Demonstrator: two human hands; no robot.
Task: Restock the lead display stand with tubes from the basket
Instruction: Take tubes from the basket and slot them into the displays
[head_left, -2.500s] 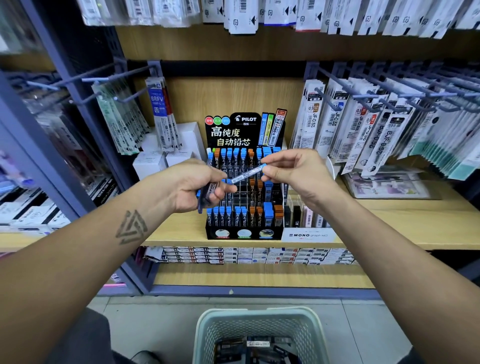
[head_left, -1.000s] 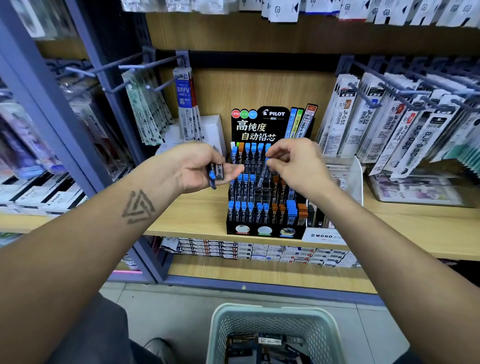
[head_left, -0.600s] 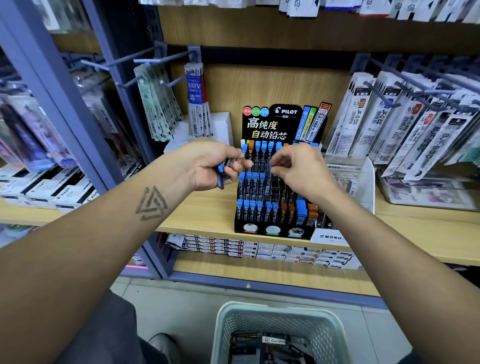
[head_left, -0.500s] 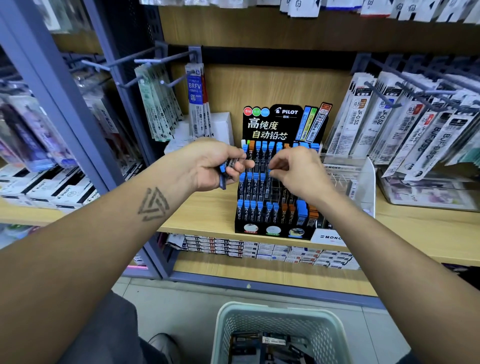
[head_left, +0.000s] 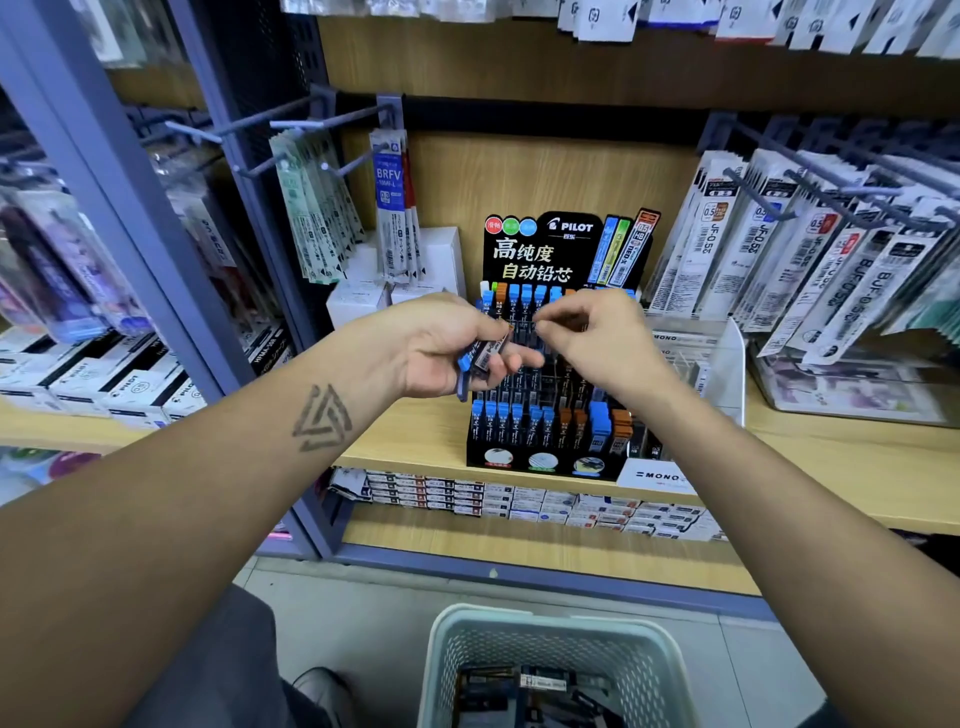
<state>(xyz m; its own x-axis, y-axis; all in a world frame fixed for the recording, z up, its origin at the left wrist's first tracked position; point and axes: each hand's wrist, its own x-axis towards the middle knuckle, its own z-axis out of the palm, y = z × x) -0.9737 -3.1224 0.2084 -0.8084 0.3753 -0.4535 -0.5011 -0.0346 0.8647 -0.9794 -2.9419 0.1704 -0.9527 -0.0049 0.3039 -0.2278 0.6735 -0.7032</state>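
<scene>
Compared with half a second back, the right hand (head_left: 597, 338) has come up off the middle rows of the lead display stand (head_left: 550, 395) and moved toward the left hand; its thumb and forefinger tips are now pinched together right beside the left hand's bundle. Whether there's a tube in that pinch, can't tell, it's too blurry.

Head view, only one there is: the left hand (head_left: 447, 348) has its fingers curled round a small bunch of tubes (head_left: 480, 358), dark slim cases with blue caps and a white label strip, held at a slant just in front of the stand's upper rows. So the left grip is clamped on the tubes.

The stand itself is a black stepped rack with a PILOT header card, sitting on the wooden shelf (head_left: 415, 441). Rows of upright tubes stand in it, mostly blue-capped, a few orange toward the right end, and one or two pale green or white caps at the top left corner.

Below the stand, down on the floor, sits the pale green mesh basket (head_left: 452, 654) with more dark tubes lying flat inside. Hanging refill packs (head_left: 779, 249) are on hooks to the right of the stand.
</scene>
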